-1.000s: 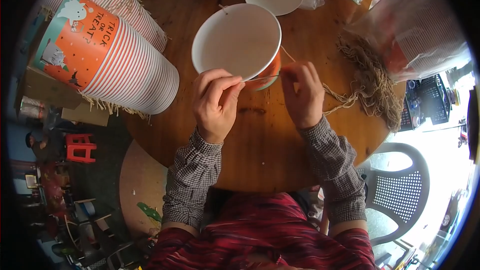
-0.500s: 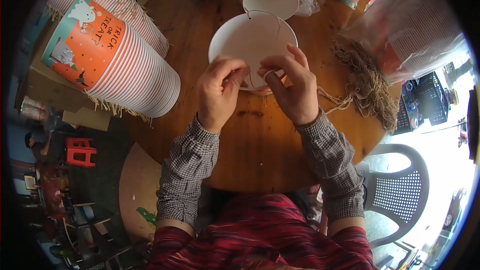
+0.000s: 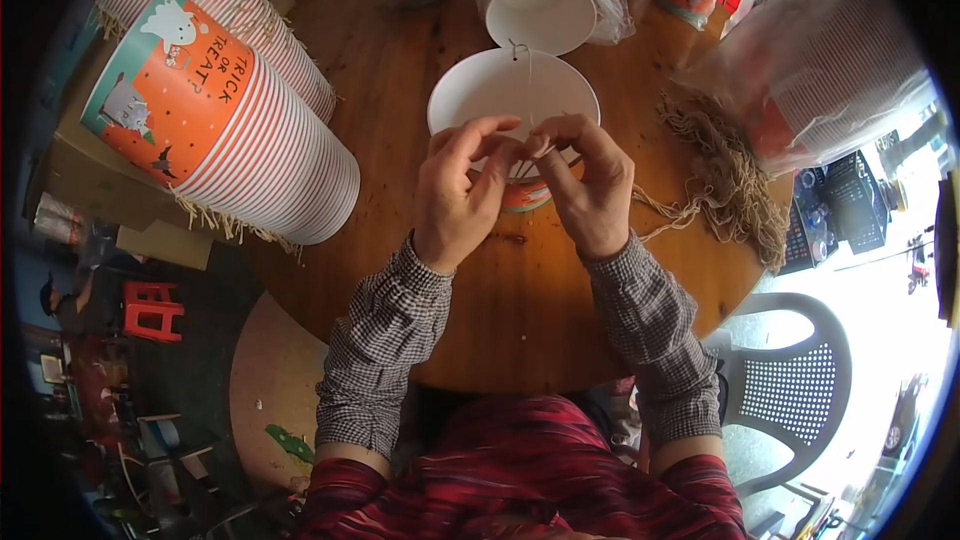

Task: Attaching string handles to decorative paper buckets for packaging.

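A paper bucket [image 3: 475,90], white inside and orange outside, stands on the table in front of me. A thin string [image 3: 530,85] is looped through a hole in its far rim and runs across the opening toward my fingers. Over the bucket's near rim, my left hand [image 3: 458,195] and my right hand [image 3: 592,190] meet fingertip to fingertip. Both are pinched on the string; the piece between the fingertips is mostly hidden. Beside my right hand lies a tangled heap of beige strings [image 3: 735,175], some strands trailing toward the bucket.
Long nested stacks of orange buckets [image 3: 215,120] lean at the left. Behind my bucket lies a bagged stack of white-mouthed buckets [image 3: 543,15]. Another bagged stack [image 3: 830,70] is at the right. A grey plastic chair [image 3: 795,390] stands at the lower right of the round wooden table [image 3: 500,310].
My fingertips have come together, the left hand moving right toward the right hand. The string now runs straighter from the far rim to my fingers.
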A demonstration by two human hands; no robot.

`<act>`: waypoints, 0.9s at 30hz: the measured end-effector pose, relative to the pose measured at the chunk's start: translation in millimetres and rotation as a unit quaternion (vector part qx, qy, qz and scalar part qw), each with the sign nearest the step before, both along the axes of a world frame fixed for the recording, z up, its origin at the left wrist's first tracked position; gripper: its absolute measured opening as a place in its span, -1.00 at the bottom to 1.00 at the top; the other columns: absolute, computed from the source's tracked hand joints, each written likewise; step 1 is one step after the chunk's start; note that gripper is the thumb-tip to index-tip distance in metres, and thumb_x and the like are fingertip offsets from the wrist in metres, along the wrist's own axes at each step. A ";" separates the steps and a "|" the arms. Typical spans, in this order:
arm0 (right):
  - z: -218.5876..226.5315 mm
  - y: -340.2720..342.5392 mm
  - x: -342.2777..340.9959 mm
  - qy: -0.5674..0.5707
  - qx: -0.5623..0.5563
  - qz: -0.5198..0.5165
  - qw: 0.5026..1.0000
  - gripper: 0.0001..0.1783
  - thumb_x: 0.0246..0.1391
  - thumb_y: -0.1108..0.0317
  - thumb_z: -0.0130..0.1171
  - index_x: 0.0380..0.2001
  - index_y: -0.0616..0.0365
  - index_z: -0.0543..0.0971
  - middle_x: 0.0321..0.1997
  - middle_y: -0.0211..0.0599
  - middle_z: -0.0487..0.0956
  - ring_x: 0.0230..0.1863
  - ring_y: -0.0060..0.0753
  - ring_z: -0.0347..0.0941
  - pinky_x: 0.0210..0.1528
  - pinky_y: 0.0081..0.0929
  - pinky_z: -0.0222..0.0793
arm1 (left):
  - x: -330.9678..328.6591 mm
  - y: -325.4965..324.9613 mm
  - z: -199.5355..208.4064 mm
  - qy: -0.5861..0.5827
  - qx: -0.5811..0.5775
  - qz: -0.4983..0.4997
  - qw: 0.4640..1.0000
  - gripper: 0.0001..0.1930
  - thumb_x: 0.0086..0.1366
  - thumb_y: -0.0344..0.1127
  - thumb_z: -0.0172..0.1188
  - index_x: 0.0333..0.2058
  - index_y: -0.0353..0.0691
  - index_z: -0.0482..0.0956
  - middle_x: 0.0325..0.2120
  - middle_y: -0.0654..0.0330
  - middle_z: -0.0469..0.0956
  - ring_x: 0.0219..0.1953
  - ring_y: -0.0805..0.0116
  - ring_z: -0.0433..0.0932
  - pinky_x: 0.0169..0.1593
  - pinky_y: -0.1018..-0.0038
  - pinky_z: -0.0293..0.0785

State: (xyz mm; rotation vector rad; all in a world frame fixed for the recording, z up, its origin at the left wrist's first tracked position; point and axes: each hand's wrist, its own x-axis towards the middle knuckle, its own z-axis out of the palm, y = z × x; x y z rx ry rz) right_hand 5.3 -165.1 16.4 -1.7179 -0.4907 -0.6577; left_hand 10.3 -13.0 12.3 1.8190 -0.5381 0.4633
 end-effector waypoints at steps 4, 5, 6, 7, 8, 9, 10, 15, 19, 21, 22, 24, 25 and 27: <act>0.8 1.8 -1.3 0.041 0.105 0.043 0.993 -0.98 0.10 0.55 0.15 -0.38 0.24 0.51 -0.37 -0.44 0.57 -0.31 -0.63 0.47 -0.23 -0.63 0.41 | -11.2 -2.9 12.9 0.068 -0.037 -0.045 0.996 -0.75 0.22 -0.48 0.14 -0.11 -0.28 0.49 -0.37 0.16 0.65 -0.21 0.43 0.57 -0.09 0.53 0.45; 0.5 3.3 -2.6 0.069 0.139 0.062 0.986 -0.97 0.10 0.55 0.15 -0.37 0.25 0.51 -0.36 -0.44 0.57 -0.31 -0.63 0.47 -0.23 -0.64 0.41 | -11.7 -1.8 11.4 0.060 -0.033 -0.036 0.997 -0.75 0.21 -0.48 0.16 -0.11 -0.28 0.49 -0.40 0.18 0.64 -0.22 0.41 0.57 -0.09 0.51 0.45; 0.2 3.5 -3.4 0.096 0.173 0.078 0.977 -0.96 0.10 0.55 0.16 -0.36 0.25 0.51 -0.35 -0.43 0.57 -0.32 -0.63 0.48 -0.22 -0.65 0.41 | -12.1 -2.5 11.7 0.052 -0.029 -0.029 0.998 -0.75 0.20 -0.48 0.17 -0.12 -0.27 0.49 -0.42 0.20 0.64 -0.22 0.40 0.57 -0.09 0.49 0.45; 0.3 4.2 -4.0 0.096 0.173 0.077 0.977 -0.96 0.10 0.55 0.16 -0.36 0.25 0.51 -0.35 -0.43 0.57 -0.32 -0.63 0.48 -0.22 -0.65 0.41 | -14.6 -3.8 13.1 0.052 -0.029 -0.030 0.998 -0.75 0.20 -0.48 0.17 -0.12 -0.27 0.49 -0.42 0.20 0.64 -0.22 0.40 0.57 -0.09 0.49 0.45; 0.9 5.2 -4.4 0.096 0.214 0.087 0.968 -0.95 0.10 0.55 0.16 -0.35 0.25 0.50 -0.34 -0.42 0.57 -0.32 -0.64 0.49 -0.22 -0.65 0.42 | -18.3 -5.9 16.1 0.103 -0.083 -0.046 0.990 -0.75 0.18 -0.47 0.20 -0.13 -0.27 0.50 -0.46 0.23 0.63 -0.23 0.38 0.56 -0.08 0.46 0.43; 1.2 6.4 -4.8 0.095 0.256 0.098 0.957 -0.94 0.10 0.56 0.16 -0.35 0.26 0.50 -0.34 -0.41 0.57 -0.32 -0.64 0.49 -0.22 -0.65 0.43 | -20.4 -6.4 18.1 0.153 -0.135 -0.062 0.977 -0.75 0.17 -0.46 0.22 -0.14 -0.27 0.51 -0.49 0.25 0.62 -0.25 0.35 0.56 -0.07 0.43 0.41; 1.9 6.4 -4.9 0.096 0.257 0.097 0.957 -0.94 0.10 0.56 0.16 -0.35 0.26 0.50 -0.34 -0.41 0.57 -0.32 -0.64 0.49 -0.22 -0.65 0.43 | -19.6 -5.7 17.2 0.154 -0.135 -0.062 0.977 -0.75 0.17 -0.46 0.22 -0.14 -0.27 0.51 -0.49 0.25 0.62 -0.25 0.35 0.56 -0.07 0.43 0.41; 3.2 3.6 -5.7 0.125 0.236 0.086 0.960 -0.92 0.07 0.57 0.18 -0.37 0.25 0.48 -0.37 -0.43 0.55 -0.36 -0.65 0.47 -0.23 -0.64 0.45 | -17.9 -4.5 18.9 -0.015 0.076 0.023 0.997 -0.87 0.10 -0.42 0.30 -0.35 -0.19 0.58 -0.53 0.26 0.60 -0.36 0.31 0.55 -0.05 0.37 0.36; 8.0 -0.8 -5.7 0.155 0.213 0.073 0.962 -0.91 0.03 0.59 0.18 -0.39 0.24 0.47 -0.40 -0.45 0.53 -0.39 -0.68 0.45 -0.29 -0.65 0.44 | -13.2 -8.6 20.0 -0.059 0.092 0.022 0.994 -0.90 0.08 -0.40 0.31 -0.41 -0.18 0.58 -0.54 0.22 0.60 -0.44 0.30 0.55 -0.04 0.36 0.36; 7.7 -3.1 -0.4 0.160 0.210 0.074 0.962 -0.92 0.00 0.60 0.15 -0.41 0.25 0.46 -0.40 -0.44 0.53 -0.39 -0.68 0.46 -0.37 -0.66 0.43 | -8.1 -8.3 19.6 -0.083 0.090 0.012 0.992 -0.92 0.09 -0.40 0.29 -0.46 -0.23 0.57 -0.54 0.17 0.60 -0.48 0.25 0.55 -0.12 0.37 0.40; 9.8 -3.6 2.7 0.159 0.210 0.075 0.962 -0.92 0.00 0.60 0.15 -0.41 0.25 0.46 -0.40 -0.44 0.53 -0.39 -0.68 0.46 -0.37 -0.66 0.43 | -6.7 -6.5 21.9 -0.084 0.091 0.013 0.992 -0.92 0.09 -0.40 0.29 -0.46 -0.23 0.57 -0.54 0.17 0.60 -0.48 0.25 0.55 -0.12 0.37 0.40; 18.7 -6.6 10.1 0.172 0.224 0.108 0.953 -0.92 -0.01 0.60 0.13 -0.41 0.27 0.45 -0.38 -0.39 0.54 -0.37 -0.65 0.48 -0.38 -0.66 0.43 | -4.0 -0.5 29.4 -0.033 0.053 -0.043 0.997 -0.93 0.11 -0.42 0.24 -0.47 -0.29 0.58 -0.53 0.12 0.60 -0.46 0.23 0.57 -0.25 0.39 0.45; 24.6 -11.8 16.8 0.185 0.217 0.133 0.949 -0.91 0.02 0.59 0.10 -0.35 0.31 0.46 -0.37 -0.33 0.56 -0.35 -0.59 0.51 -0.31 -0.64 0.44 | -0.3 2.6 31.3 -0.003 0.060 -0.058 0.997 -0.91 0.15 -0.40 0.23 -0.43 -0.31 0.59 -0.53 0.17 0.60 -0.45 0.35 0.55 -0.30 0.49 0.45; 32.0 -15.1 36.3 0.127 0.229 0.117 0.958 -0.86 0.04 0.57 0.10 -0.27 0.34 0.47 -0.35 -0.31 0.57 -0.34 -0.54 0.52 -0.26 -0.62 0.44 | 9.4 9.6 35.2 0.023 0.067 -0.072 0.995 -0.88 0.20 -0.38 0.21 -0.38 -0.34 0.61 -0.53 0.21 0.59 -0.44 0.48 0.53 -0.35 0.59 0.46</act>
